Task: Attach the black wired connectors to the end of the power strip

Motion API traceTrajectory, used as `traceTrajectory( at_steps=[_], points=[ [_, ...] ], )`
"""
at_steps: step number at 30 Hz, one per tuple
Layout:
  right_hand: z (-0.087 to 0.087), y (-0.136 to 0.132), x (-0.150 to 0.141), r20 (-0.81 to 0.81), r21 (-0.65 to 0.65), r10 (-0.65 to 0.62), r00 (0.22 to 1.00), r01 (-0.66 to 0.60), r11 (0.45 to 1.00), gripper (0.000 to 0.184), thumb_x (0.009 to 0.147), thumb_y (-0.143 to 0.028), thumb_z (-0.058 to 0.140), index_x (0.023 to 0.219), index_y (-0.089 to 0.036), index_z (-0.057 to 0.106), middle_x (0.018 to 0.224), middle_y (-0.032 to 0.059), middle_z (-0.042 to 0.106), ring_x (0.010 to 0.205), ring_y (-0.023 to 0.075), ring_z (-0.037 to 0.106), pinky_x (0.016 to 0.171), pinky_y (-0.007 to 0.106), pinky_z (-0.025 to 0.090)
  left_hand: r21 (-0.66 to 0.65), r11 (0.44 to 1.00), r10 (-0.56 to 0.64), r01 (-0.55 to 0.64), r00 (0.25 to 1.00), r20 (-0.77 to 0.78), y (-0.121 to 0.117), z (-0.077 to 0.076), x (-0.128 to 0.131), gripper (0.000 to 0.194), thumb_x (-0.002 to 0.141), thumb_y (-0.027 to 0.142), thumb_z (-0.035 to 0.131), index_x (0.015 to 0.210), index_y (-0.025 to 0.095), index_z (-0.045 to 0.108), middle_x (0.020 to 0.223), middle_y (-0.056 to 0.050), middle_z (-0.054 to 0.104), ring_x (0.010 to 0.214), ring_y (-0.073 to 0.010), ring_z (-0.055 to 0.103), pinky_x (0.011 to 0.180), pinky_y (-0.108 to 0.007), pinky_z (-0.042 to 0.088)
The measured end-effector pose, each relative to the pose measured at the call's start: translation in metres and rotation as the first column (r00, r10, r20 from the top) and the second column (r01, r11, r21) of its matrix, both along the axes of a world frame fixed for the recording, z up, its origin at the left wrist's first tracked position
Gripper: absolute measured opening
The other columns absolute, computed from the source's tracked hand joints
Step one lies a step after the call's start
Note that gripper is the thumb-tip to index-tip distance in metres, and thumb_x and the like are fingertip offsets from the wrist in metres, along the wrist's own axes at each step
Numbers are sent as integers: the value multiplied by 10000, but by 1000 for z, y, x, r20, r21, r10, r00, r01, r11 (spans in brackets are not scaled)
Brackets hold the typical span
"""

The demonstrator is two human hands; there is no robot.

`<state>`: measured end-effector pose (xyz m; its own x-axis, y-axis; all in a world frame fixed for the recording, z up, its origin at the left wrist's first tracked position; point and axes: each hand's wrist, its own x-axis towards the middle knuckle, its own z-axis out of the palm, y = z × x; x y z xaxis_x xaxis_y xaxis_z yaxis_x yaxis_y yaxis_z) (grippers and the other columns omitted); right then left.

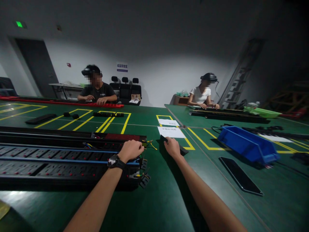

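Several long black power strips (72,169) lie side by side at the left, with rows of sockets and small red parts. Coloured wires (152,145) and small black end pieces (145,180) stick out at their right ends. My left hand (131,150), with a watch on the wrist, is closed over the end of one power strip; its fingertips are partly hidden. To the right, my right hand (172,147) has its fingers closed around a flat black piece (183,150) lying low over the green table.
A blue bin (248,145) and a dark phone (240,175) are at the right of the green table (207,180). Paper sheets (171,132) lie ahead. Two people sit across, one (98,90) at left, another (202,93) at right, beside black strips (229,115).
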<state>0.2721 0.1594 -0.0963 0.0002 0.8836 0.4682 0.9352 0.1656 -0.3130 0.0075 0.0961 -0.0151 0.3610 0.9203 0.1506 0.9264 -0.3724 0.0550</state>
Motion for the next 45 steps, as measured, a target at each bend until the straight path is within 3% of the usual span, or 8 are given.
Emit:
traceTrajectory(
  at_steps=[5, 11, 27, 35, 45],
  points=[
    [-6, 10, -23, -282, 55, 88, 955, -75, 996, 175, 840, -193, 592, 904, -224, 753, 790, 64, 751, 701, 210, 675, 644, 281, 452, -3, 1000, 9, -9, 1000, 0, 0, 0, 1, 385, 962, 430, 440, 863, 237, 758, 915, -112, 778, 900, -294, 738, 795, -370, 524],
    [-2, 6, -48, -363, 7, 156, 919, -165, 986, 157, 825, -181, 595, 860, -204, 746, 775, 46, 752, 706, 196, 687, 618, 253, 442, -3, 1000, 16, -16, 1000, -8, 1, 0, 1, 395, 960, 432, 434, 864, 234, 761, 910, -127, 776, 895, -305, 738, 791, -378, 525],
    [7, -2, -54, -557, 13, 288, 779, -338, 941, 285, 742, -281, 575, 924, -150, 751, 747, 44, 746, 664, 191, 673, 598, 251, 470, 5, 1000, 16, -16, 1000, -10, 0, 1, 1, 363, 954, 412, 454, 839, 228, 745, 886, -113, 772, 868, -290, 737, 767, -353, 517],
    [6, -4, -53, -443, 127, 221, 869, -183, 975, 255, 812, -280, 534, 953, -195, 728, 790, 35, 735, 710, 197, 668, 680, 285, 488, -4, 1000, 10, -11, 1000, -12, -2, 3, 2, 391, 964, 434, 434, 868, 235, 756, 907, -113, 776, 894, -287, 735, 789, -359, 518],
    [5, -13, -58, -214, 129, 215, 953, -191, 973, 281, 870, -243, 526, 1064, -207, 726, 827, 59, 712, 743, 216, 632, 717, 301, 461, -11, 1000, 26, -26, 1000, -8, -2, 3, 3, 391, 959, 427, 439, 883, 227, 766, 925, -121, 777, 914, -284, 733, 806, -351, 516]
  ],
)
